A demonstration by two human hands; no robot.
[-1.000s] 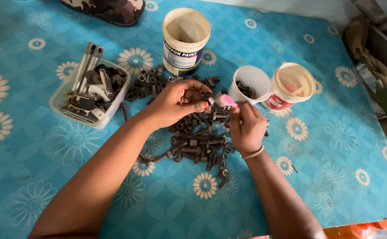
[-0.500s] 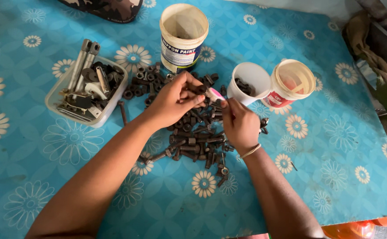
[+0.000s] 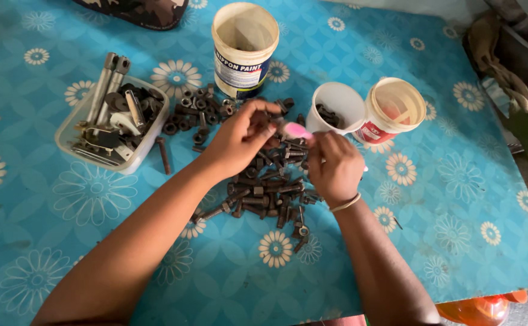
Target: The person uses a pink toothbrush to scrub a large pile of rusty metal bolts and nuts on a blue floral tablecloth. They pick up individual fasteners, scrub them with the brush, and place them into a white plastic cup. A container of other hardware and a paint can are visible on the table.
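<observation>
While our left hand (image 3: 240,137) pinches small dark bolt (image 3: 268,128), right hand (image 3: 335,166) grips pink brush (image 3: 297,130) above bolt pile (image 3: 264,181).

**Bolts under my hands**

My left hand (image 3: 240,140) pinches a small dark bolt (image 3: 263,128) over the bolt pile (image 3: 270,181). My right hand (image 3: 335,166) holds a pink brush (image 3: 297,130) just beside it, its head touching the bolt. Behind them on the counter (image 3: 445,199) stand a white cup (image 3: 336,107) holding bolts, a red-labelled tub (image 3: 394,108) and a paint bucket (image 3: 244,48). A clear tray (image 3: 116,124) of metal parts sits well to the left.
</observation>
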